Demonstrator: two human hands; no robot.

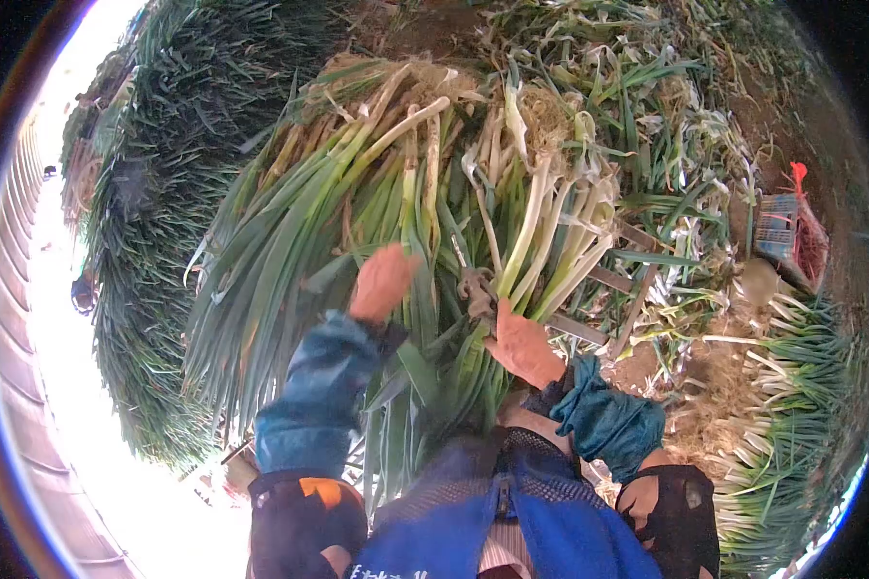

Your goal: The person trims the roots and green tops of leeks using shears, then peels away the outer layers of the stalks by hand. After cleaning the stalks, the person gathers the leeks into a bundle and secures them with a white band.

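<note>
In front of me lies a heap of large green onions [294, 227], roots away from me and long leaves toward me. My left hand [384, 282] is over their leaves, back up and fingers curled; what it grips, if anything, I cannot tell. My right hand [526, 349] is closed around green onions [519, 253] near the base of their leaves, with pale stalks fanning out beyond it. Between the hands, close to my right thumb, is a grey wrapped lump [477, 292] with a thin metal piece [459, 251] sticking out of it.
A tall pile of green onions [193, 174] stands at the left. Stripped leaves [681, 145] litter the ground at the back right. Wooden bars [579, 331] jut out beside my right hand. Trimmed onions [792, 405] lie in a row at the right, below a red-and-blue container [792, 236].
</note>
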